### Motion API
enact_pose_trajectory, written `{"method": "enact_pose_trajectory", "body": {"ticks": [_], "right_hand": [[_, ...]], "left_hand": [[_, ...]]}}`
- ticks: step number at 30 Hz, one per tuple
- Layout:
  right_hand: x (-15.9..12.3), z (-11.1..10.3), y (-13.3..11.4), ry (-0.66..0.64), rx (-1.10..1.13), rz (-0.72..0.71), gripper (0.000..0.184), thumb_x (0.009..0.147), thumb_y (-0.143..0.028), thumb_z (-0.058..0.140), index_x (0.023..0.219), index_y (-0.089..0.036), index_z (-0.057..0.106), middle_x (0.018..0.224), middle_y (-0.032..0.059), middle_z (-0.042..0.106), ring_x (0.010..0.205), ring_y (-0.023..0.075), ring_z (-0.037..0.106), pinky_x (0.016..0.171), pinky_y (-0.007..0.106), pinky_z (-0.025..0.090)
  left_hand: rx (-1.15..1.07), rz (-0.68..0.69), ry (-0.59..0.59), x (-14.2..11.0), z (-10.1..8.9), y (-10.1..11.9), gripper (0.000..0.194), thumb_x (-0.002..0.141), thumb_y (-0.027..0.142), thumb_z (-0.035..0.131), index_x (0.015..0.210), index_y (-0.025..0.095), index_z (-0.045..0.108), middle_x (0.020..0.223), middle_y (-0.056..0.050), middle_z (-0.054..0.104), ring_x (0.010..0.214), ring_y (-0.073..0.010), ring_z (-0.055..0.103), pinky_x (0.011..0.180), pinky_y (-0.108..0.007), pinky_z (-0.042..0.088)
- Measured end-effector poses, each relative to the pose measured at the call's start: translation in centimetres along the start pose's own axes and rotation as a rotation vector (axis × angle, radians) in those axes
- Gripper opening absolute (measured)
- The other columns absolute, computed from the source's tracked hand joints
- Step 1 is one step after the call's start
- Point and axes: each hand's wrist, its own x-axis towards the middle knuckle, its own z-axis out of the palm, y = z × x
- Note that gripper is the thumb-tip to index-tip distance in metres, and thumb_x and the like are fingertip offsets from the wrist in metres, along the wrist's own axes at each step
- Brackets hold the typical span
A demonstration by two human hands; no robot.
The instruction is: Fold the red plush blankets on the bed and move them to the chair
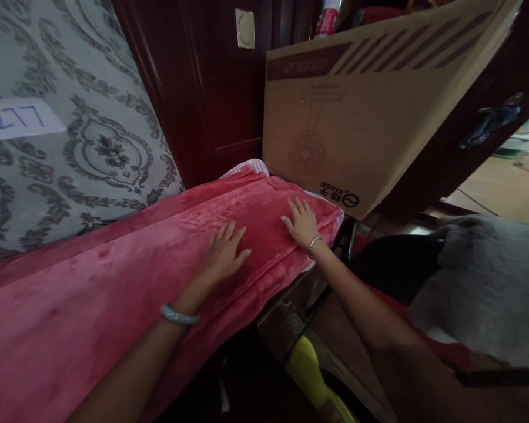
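A long pink-red plush cover [127,264] stretches from the left edge to the middle of the view, with a striped edge showing at its far end. My left hand [224,252] lies flat on it, fingers spread, a pale bangle on the wrist. Farther right, near the end of the plush, my right hand [303,223] also rests with its fingers apart, wearing a thin silver bracelet. Neither hand holds anything. What lies beneath the cover is hidden.
Behind stands a large cardboard box [361,111] against a dark red wooden door [220,82]. Patterned wallpaper [110,147] with a paper marked 277 [22,117] is at left. Grey fluffy fabric [489,288] sits right; a yellow object [306,367] lies below.
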Motion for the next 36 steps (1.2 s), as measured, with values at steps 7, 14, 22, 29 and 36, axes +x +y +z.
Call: {"method": "enact_pose_trajectory", "body": {"ticks": [7, 14, 22, 29, 36], "right_hand": [[-1.4, 3.0, 4.5, -0.298, -0.246, 0.192, 0.069, 0.099, -0.065, 0.039, 0.156, -0.026, 0.044, 0.163, 0.0143, 0.038, 0.147, 0.0449, 0.033, 0.114, 0.068, 0.031], [-1.7, 3.2, 4.8, -0.334, -0.245, 0.217, 0.074, 0.098, -0.068, 0.030, 0.158, -0.027, 0.042, 0.165, 0.0103, 0.035, 0.149, 0.0456, 0.029, 0.118, 0.065, 0.027], [-2.1, 3.5, 6.0, -0.337, -0.168, 0.209, 0.080, 0.095, -0.072, 0.024, 0.158, -0.025, 0.042, 0.165, 0.0146, 0.034, 0.149, 0.0476, 0.026, 0.115, 0.071, 0.026], [-2.3, 3.3, 5.7, -0.329, -0.150, 0.203, 0.085, 0.096, -0.073, 0.021, 0.157, -0.019, 0.044, 0.163, 0.0201, 0.034, 0.149, 0.0500, 0.026, 0.115, 0.069, 0.025], [-0.1, 4.2, 7.5, -0.396, -0.259, 0.133, 0.083, 0.093, -0.074, 0.028, 0.155, -0.021, 0.047, 0.157, 0.0205, 0.044, 0.141, 0.0492, 0.041, 0.107, 0.072, 0.037]], "left_hand": [[0.114, -0.031, -0.200, -1.9, 4.1, 0.6, 0.065, 0.099, 0.051, 0.047, 0.158, 0.024, 0.039, 0.168, -0.014, 0.028, 0.156, -0.0413, 0.019, 0.121, -0.071, 0.015], [0.018, -0.028, -0.211, -2.5, 4.1, 0.8, 0.071, 0.100, 0.060, 0.041, 0.160, 0.023, 0.035, 0.170, -0.014, 0.022, 0.157, -0.0404, 0.014, 0.124, -0.067, 0.011], [-0.258, 0.145, -0.416, -8.2, 1.2, 0.8, 0.074, 0.095, 0.059, 0.055, 0.158, 0.025, 0.039, 0.168, -0.011, 0.029, 0.157, -0.0347, 0.019, 0.125, -0.060, 0.019], [-0.084, -0.224, -0.039, -13.8, -4.5, -8.4, 0.049, 0.102, 0.035, 0.051, 0.149, 0.021, 0.050, 0.158, -0.009, 0.048, 0.148, -0.0255, 0.041, 0.124, -0.047, 0.031], [0.108, -0.504, 0.064, -20.0, -3.5, -13.0, 0.056, 0.100, 0.034, 0.053, 0.152, 0.014, 0.044, 0.164, -0.021, 0.033, 0.153, -0.0451, 0.024, 0.117, -0.074, 0.018]]}}
